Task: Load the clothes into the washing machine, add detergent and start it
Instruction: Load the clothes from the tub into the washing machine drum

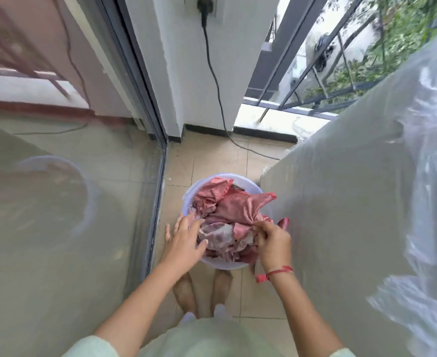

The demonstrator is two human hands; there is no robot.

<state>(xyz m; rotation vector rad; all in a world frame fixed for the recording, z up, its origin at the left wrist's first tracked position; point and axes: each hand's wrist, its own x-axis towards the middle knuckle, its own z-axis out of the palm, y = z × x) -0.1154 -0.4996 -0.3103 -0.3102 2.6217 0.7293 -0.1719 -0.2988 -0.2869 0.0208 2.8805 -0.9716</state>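
A pale lilac plastic basin [248, 185] stands on the tiled floor in front of my feet, heaped with pink and dark red clothes [234, 210]. My left hand [184, 240] rests on the left side of the heap with fingers spread and nearly straight. My right hand [272, 243] pinches a bunched fold of the pink cloth at the basin's right edge. To the right stands the washing machine [341, 215], a tall grey body wrapped in a clear plastic cover; its lid and controls are hidden.
A glass sliding door [70, 202] fills the left, its frame running down to the floor beside the basin. A black power cable [216, 81] drops from a wall socket across the tiles. A metal balcony railing [315, 73] stands at the back right.
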